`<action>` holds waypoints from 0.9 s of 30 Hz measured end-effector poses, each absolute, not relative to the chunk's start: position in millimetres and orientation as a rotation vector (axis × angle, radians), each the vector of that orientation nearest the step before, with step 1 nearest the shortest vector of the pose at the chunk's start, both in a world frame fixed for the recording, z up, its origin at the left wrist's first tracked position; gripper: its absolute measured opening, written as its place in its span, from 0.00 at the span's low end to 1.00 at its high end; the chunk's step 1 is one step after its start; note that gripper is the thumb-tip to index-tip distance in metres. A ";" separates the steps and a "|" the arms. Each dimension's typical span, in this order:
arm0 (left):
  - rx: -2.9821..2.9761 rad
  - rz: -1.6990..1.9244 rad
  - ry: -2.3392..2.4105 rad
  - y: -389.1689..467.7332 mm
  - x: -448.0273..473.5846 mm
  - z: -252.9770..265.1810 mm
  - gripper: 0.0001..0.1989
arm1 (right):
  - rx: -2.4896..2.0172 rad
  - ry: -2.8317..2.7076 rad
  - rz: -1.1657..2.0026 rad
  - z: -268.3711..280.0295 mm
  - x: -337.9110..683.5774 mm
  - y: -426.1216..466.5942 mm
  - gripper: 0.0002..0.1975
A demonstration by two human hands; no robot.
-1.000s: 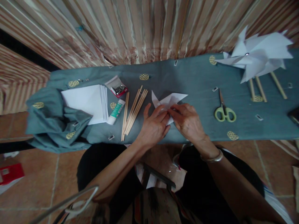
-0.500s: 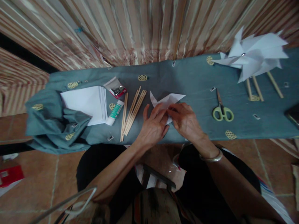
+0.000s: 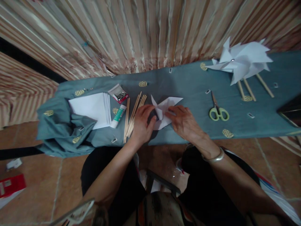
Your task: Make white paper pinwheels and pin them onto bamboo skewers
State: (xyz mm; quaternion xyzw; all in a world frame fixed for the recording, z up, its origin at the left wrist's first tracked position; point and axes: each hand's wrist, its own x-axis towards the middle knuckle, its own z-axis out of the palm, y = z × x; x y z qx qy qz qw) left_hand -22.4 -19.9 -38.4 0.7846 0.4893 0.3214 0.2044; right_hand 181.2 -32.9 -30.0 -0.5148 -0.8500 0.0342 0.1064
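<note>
A white paper pinwheel [image 3: 161,121] with folded blades lies on the cloth in front of me. Over its right side, my right hand [image 3: 185,122] has its fingertips pressed together on the paper near the middle. My left hand [image 3: 142,124] is at the pinwheel's left edge, thumb and fingers apart in a curve, the fingertips close to a blade. Whether they touch it I cannot tell. Just left of that hand lie several wooden sticks [image 3: 131,116], partly covered by it.
Left of the sticks are a glue stick [image 3: 118,116], a small box of metal fasteners [image 3: 119,94] and a stack of white paper [image 3: 91,110]. Scissors [image 3: 217,110] lie to the right. Finished pinwheels [image 3: 244,59] on sticks sit at the far right, near a dark box [image 3: 291,110].
My left hand has moved left off the middle of the pinwheel and spread its thumb from its fingers. More of the paper now shows. My right hand stays on the right side. The view has shifted slightly.
</note>
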 end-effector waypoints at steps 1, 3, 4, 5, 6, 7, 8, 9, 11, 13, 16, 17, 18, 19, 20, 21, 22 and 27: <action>2.111 0.911 1.373 -18.3 -24.1 -41.9 0.20 | -1.520 -2.507 0.096 -29.8 181.8 -33.1 0.18; 1.971 0.948 1.352 -16.4 -25.2 -48.8 0.23 | -1.529 -2.524 0.082 -29.0 182.5 -33.6 0.20; 1.913 0.964 1.336 -16.2 -24.7 -51.5 0.24 | -1.534 -2.533 0.074 -28.2 182.6 -33.9 0.20; 1.865 0.965 1.317 -16.3 -23.7 -53.4 0.24 | -1.537 -2.541 0.065 -27.3 182.3 -34.3 0.20; 1.830 0.969 1.300 -16.7 -22.5 -54.3 0.24 | -1.541 -2.544 0.057 -26.3 181.7 -34.7 0.20; 1.812 0.969 1.285 -17.4 -21.2 -54.2 0.24 | -1.546 -2.544 0.051 -25.4 180.8 -35.1 0.20; 1.810 0.971 1.271 -18.1 -20.0 -53.2 0.24 | -1.551 -2.542 0.047 -24.6 179.7 -35.6 0.20; 1.819 0.976 1.260 -18.9 -19.0 -51.7 0.24 | -1.556 -2.540 0.043 -23.9 178.3 -36.0 0.20; 1.840 0.983 1.247 -19.9 -17.3 -48.7 0.24 | -1.559 -2.541 0.039 -23.4 175.6 -36.6 0.20; 1.820 0.986 1.249 -19.7 -16.1 -48.1 0.24 | -1.556 -2.548 0.040 -23.4 173.8 -36.8 0.21; 1.732 0.973 1.256 -16.4 -14.9 -54.1 0.27 | -1.547 -2.559 0.050 -23.5 173.8 -36.3 0.22; 1.702 0.966 1.253 -14.8 -14.7 -57.3 0.28 | -1.544 -2.558 0.052 -23.5 174.1 -36.0 0.21; 1.672 0.957 1.245 -13.3 -14.7 -60.5 0.29 | -1.542 -2.557 0.053 -23.5 174.5 -35.7 0.20; 1.647 0.945 1.233 -11.9 -14.8 -63.3 0.30 | -1.539 -2.555 0.054 -23.6 174.8 -35.4 0.20; 1.627 0.931 1.221 -10.7 -15.1 -65.3 0.30 | -1.537 -2.554 0.058 -23.7 174.9 -35.0 0.20; 1.619 0.916 1.213 -10.0 -15.4 -66.1 0.29 | -1.533 -2.554 0.063 -23.9 174.9 -34.7 0.20; 1.628 0.905 1.211 -9.7 -15.7 -65.5 0.28 | -1.530 -2.554 0.067 -24.2 174.7 -34.5 0.20; 2.068 0.972 1.343 -15.1 -15.7 -41.3 0.27 | -1.512 -2.549 0.065 -26.3 174.1 -34.9 0.20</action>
